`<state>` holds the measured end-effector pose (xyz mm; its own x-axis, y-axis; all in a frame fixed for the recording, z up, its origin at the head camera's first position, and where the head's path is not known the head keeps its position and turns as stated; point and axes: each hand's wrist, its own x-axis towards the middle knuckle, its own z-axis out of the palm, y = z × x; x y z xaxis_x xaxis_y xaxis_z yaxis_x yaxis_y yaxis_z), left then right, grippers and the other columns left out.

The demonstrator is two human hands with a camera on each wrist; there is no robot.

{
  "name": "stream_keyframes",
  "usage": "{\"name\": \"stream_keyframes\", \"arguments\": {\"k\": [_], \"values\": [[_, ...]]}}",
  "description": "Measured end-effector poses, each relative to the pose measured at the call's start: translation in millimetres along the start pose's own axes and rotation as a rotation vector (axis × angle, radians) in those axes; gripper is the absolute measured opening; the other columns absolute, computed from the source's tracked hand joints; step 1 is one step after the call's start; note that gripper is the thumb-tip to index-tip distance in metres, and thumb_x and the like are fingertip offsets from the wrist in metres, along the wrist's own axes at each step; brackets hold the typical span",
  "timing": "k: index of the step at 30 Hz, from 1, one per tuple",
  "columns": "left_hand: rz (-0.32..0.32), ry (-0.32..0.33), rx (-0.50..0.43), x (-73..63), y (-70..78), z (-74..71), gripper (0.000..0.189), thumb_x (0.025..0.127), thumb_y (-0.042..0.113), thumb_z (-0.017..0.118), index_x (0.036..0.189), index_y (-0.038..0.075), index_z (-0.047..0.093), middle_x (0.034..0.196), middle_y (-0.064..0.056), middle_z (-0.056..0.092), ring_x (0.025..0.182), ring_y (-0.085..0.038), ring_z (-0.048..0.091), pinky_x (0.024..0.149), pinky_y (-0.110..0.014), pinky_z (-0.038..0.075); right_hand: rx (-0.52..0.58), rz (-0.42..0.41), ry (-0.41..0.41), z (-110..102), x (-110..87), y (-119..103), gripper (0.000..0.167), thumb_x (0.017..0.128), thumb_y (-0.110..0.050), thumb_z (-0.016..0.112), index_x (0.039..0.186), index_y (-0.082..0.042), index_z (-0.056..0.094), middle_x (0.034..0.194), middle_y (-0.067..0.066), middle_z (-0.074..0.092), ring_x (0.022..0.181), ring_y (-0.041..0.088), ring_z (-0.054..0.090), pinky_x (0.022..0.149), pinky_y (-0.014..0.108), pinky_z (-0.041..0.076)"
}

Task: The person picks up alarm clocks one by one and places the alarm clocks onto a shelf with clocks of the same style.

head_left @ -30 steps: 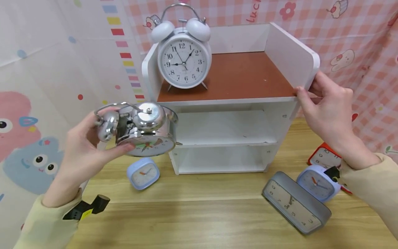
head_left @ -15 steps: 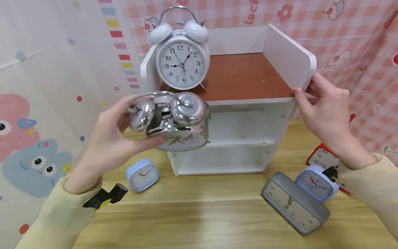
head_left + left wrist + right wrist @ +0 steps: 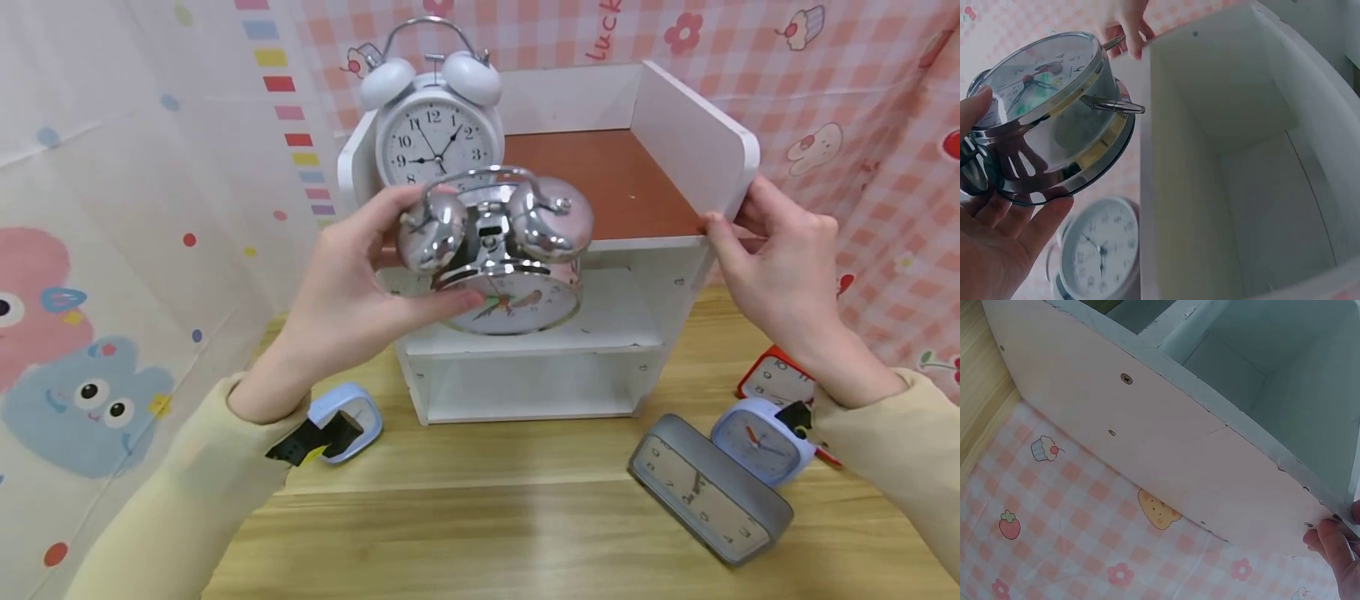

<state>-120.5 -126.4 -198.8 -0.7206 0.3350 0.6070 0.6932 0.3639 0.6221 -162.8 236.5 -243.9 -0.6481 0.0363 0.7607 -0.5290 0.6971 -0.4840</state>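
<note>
**One round silver metal twin-bell alarm clock [image 3: 495,254] in the left hand [image 3: 352,287], the right hand [image 3: 787,258] on a white board shelf unit [image 3: 693,137]**

Head view: the left hand grips the silver clock from its left side, thumb over the dial's rim. The clock is in the air before the shelf unit's top front edge, tilted so that its bells show above and its dial leans downward. It hides the lower part of a white round twin-bell alarm clock [image 3: 435,142], which stands by the left edge of the reddish-brown top board [image 3: 607,179]. The right hand pinches the right side panel at the top board's front right corner. On the pale wooden desk [image 3: 465,517], a light-blue rounded-square clock [image 3: 366,407] sits near the unit's front left corner, partly behind a black wrist camera [image 3: 341,432]. Off the front right corner lie a grey oblong clock [image 3: 712,487], a second light-blue clock [image 3: 757,442] and a red-framed square clock [image 3: 776,382].

Left wrist view: the silver clock's two pointed metal feet [image 3: 1113,105] aim toward the unit's edge; whether they touch it cannot be told.

Right wrist view: the right fingers [image 3: 1334,544] bend at the panel's front edge, with pink-and-white checked cloth [image 3: 1085,525] beyond.
</note>
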Motion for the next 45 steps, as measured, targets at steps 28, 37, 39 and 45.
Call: {"name": "stream_keyframes", "arguments": {"k": [28,37,39,45], "values": [[0.209,-0.104,0.102,99.9,31.1,38.7,0.067,0.088,0.024,0.086,0.146,0.005,0.056,0.137,-0.005,0.07,0.109,-0.009,0.068,0.082,-0.019,0.058,-0.022,-0.018,0.007,0.1,-0.1,1.2,0.032,0.1,-0.008,0.067,0.13,0.0,0.07,0.121,0.026,0.076,0.096,-0.037,0.053,0.083,-0.006,0.046],[0.14,-0.191,0.171,121.6,35.0,53.9,0.072,0.091,0.03,0.084,0.151,0.008,0.051,0.145,-0.003,0.066,0.128,-0.009,0.065,0.105,-0.015,0.05,-0.015,-0.019,0.024,1.2,-1.0,2.0,0.03,0.1,-0.01,0.067,0.129,-0.001,0.071,0.12,0.026,0.077,0.098,-0.036,0.053,0.082,-0.006,0.046],[0.111,-0.192,0.186,124.2,35.4,55.3,0.071,0.091,0.031,0.083,0.151,0.01,0.051,0.145,-0.001,0.066,0.127,-0.008,0.065,0.104,-0.014,0.051,-0.017,-0.016,0.026,1.3,-0.7,1.8,0.03,0.1,-0.01,0.067,0.128,0.0,0.071,0.12,0.026,0.077,0.097,-0.037,0.053,0.081,-0.006,0.046],[0.061,-0.19,0.153,126.7,31.4,59.4,0.07,0.092,0.027,0.082,0.152,0.01,0.049,0.144,-0.002,0.066,0.126,-0.008,0.065,0.102,-0.014,0.053,-0.012,-0.007,0.018,1.5,-1.0,1.2,0.031,0.1,-0.01,0.067,0.129,0.0,0.071,0.122,0.025,0.077,0.096,-0.037,0.053,0.082,-0.005,0.046]]}}
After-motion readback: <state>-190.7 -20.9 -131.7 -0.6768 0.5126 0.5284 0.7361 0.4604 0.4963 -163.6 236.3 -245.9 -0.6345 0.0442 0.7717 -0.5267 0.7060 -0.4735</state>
